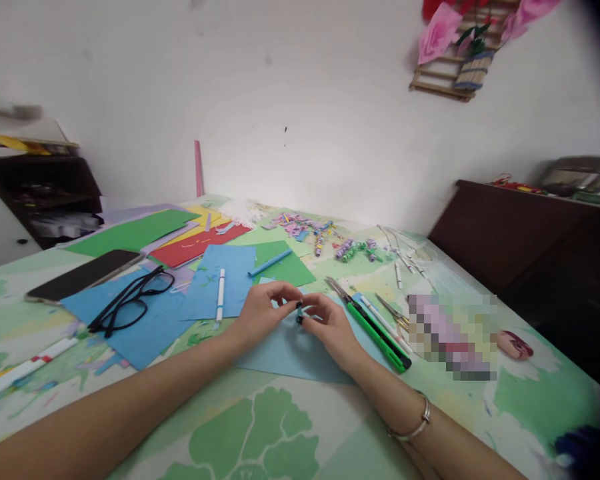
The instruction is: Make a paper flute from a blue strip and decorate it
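My left hand and my right hand meet over a pale blue paper sheet. Thumbs and fingers of both pinch a small blue-grey piece. Its form is mostly hidden by the fingertips, and dark spots show at the thumb tips. Just right of my right hand lies a green utility knife, blade out, with a white pen alongside and scissors beyond. Left of my left hand, a white marker rests on a blue sheet. A blue paper tube lies farther back.
Black glasses and a phone lie at the left, near green and red paper. Paper scraps and paper coils sit toward the wall. A dark cabinet borders the right side.
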Demonstrator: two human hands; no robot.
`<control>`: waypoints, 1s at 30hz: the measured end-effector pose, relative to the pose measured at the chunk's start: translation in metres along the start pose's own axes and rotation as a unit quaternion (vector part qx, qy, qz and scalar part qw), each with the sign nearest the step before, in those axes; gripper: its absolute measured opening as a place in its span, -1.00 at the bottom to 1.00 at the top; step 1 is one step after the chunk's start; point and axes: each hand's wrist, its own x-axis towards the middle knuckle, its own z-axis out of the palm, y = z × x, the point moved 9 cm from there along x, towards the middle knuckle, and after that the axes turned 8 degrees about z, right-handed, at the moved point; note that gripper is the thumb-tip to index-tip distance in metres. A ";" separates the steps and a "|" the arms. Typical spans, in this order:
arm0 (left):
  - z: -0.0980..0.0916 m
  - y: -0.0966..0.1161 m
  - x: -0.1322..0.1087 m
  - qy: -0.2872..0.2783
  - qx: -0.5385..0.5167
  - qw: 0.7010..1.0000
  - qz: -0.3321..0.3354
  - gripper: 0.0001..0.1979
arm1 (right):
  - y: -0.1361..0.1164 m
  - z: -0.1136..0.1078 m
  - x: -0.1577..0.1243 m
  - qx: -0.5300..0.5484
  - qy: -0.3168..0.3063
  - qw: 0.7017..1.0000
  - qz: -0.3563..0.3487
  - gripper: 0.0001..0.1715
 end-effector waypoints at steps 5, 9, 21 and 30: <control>-0.009 -0.006 0.000 0.053 -0.039 0.998 -0.016 -0.86 | 0.002 -0.004 0.000 -0.032 0.015 0.999 -0.005 -0.58; -0.019 -0.021 0.002 0.099 -0.071 0.992 -0.038 -0.82 | 0.002 -0.009 0.003 -0.032 0.023 0.999 -0.008 -0.54; -0.041 -0.046 0.008 0.164 -0.154 0.971 -0.080 -0.70 | -0.001 -0.017 0.003 0.007 0.048 0.999 -0.013 -0.72; -0.021 -0.016 0.000 0.117 -0.168 0.977 -0.059 -0.81 | 0.009 0.017 -0.009 0.179 -0.065 0.977 0.096 -0.62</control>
